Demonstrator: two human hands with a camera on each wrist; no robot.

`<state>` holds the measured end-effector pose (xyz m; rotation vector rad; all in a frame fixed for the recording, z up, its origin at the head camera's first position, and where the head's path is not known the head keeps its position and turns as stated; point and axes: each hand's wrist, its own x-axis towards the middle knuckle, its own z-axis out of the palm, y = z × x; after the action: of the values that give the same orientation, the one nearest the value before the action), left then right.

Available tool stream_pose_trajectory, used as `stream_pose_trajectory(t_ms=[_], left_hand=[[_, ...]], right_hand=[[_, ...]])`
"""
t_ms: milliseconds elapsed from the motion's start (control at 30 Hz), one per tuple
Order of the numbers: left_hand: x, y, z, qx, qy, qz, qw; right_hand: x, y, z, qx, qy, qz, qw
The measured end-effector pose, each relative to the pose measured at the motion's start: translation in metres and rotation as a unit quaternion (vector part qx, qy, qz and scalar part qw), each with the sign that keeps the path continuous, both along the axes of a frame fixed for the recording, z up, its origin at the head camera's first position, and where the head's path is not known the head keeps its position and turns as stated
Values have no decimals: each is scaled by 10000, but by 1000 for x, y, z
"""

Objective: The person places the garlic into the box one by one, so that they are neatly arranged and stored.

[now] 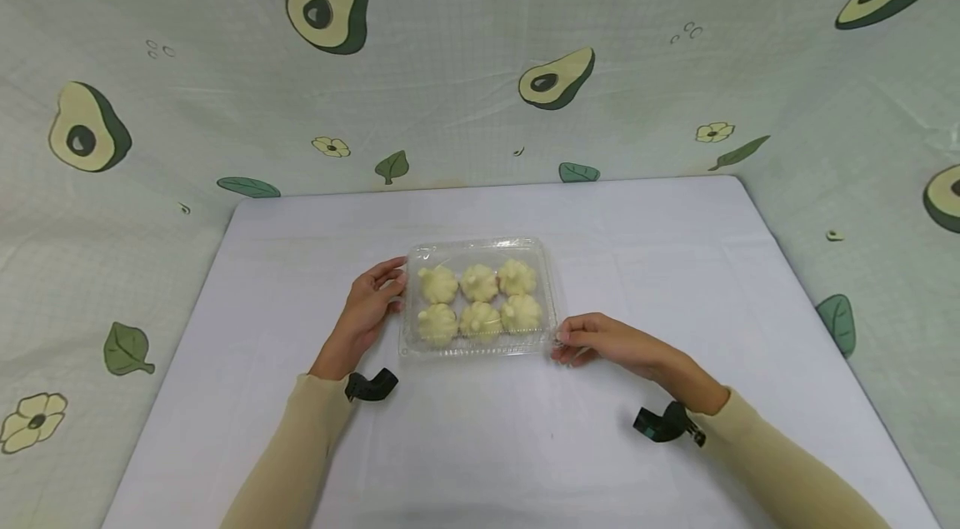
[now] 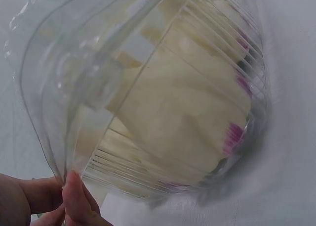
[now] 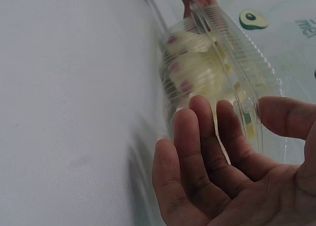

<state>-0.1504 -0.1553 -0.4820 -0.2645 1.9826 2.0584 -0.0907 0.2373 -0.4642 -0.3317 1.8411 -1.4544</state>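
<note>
On the table lies a clear plastic clamshell box with its lid down. Inside, several pale cream, garlic-shaped pieces sit in two rows; the wrist views show purple patches low on them. At the box's left side, my left hand pinches the rim between thumb and fingers, as the left wrist view shows close up. My right hand is at the near right corner, where thumb and index finger pinch the rim by the lid's edge. The other fingers of that hand are spread beside the box wall.
A white cloth covers the table. Behind it and at both sides hangs a pale curtain printed with avocados and leaves. A small black camera is worn on each wrist, the left one and the right one.
</note>
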Motion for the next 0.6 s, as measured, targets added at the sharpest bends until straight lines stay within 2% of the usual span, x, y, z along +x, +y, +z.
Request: stream_pose_trajectory(t_ms=[600], left_hand=[[-4, 2, 2, -40, -40, -26, 10000]], right_hand=[[0, -6, -4, 161, 6, -45, 9999]])
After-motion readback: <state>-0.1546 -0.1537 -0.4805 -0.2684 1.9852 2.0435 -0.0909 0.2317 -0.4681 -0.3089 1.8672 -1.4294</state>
